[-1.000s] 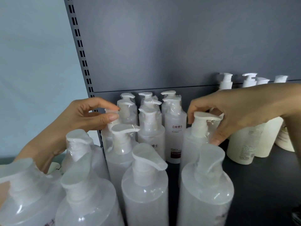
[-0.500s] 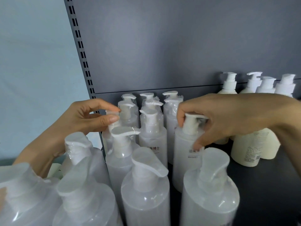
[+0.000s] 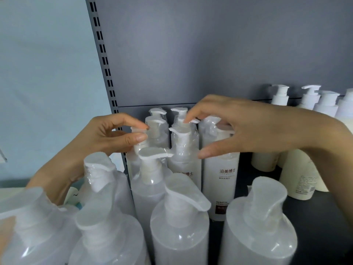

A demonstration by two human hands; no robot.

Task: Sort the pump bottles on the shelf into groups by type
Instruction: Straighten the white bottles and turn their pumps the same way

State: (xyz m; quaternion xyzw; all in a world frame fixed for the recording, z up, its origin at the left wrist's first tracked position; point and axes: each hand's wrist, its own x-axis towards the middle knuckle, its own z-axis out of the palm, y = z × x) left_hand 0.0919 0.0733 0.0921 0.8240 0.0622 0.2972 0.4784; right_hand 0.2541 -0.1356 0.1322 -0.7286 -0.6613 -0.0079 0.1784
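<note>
Two bare hands reached over a crowd of clear, plastic-wrapped pump bottles [image 3: 181, 217] filling the lower and centre frame of a dark shelf [image 3: 324, 217]. The left hand [image 3: 99, 142] pinched a small pump head [image 3: 138, 138] between thumb and forefinger at centre left. The right hand [image 3: 246, 129] arched over a labelled clear bottle [image 3: 221, 175], fingers spread and loosely curled around its top; whether it gripped could not be told. Cream pump bottles [image 3: 298, 173] stood at right.

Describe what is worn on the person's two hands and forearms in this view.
Nothing is worn: the left hand and right hand are bare, with no gloves, rings, watch or bracelets visible. Both forearms are uncovered as far as the frame shows, no sleeves. The fingernails are short and unpainted.
</note>
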